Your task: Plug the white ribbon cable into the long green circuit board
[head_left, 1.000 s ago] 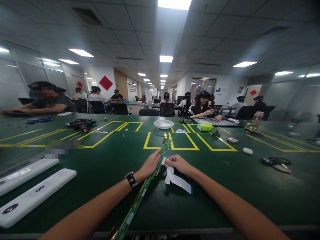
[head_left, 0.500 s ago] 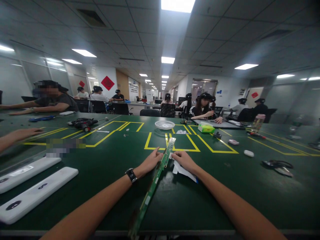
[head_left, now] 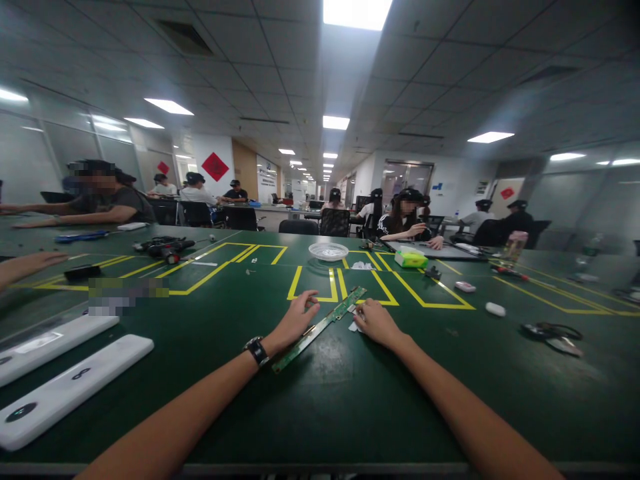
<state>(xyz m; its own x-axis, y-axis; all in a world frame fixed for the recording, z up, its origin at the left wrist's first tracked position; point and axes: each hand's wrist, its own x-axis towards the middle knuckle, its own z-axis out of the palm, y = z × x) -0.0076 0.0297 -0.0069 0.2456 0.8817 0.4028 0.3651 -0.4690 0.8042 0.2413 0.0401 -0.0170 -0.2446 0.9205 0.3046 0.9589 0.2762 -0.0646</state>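
A long narrow green circuit board (head_left: 327, 321) lies flat on the green table (head_left: 350, 400), slanting from near left to far right. My left hand (head_left: 295, 321) rests on its middle with the fingers curled over its edge. My right hand (head_left: 377, 321) sits just right of the board, fingers closed on a white flat ribbon cable (head_left: 355, 327). Only a small piece of the cable shows under that hand, by the board's far end.
Two long white panels (head_left: 75, 381) lie at the near left. Beyond the yellow tape boxes stand a white bowl (head_left: 328, 251) and a green-white box (head_left: 411, 259). A black tool (head_left: 163, 248) lies at far left, black cables (head_left: 553, 329) at right. Another person's hand (head_left: 25, 265) reaches in from the left; several people sit around.
The board was held tilted up toward me; it now lies flat and farther out on the table. The ribbon cable, earlier hanging in view, is mostly under my right hand.
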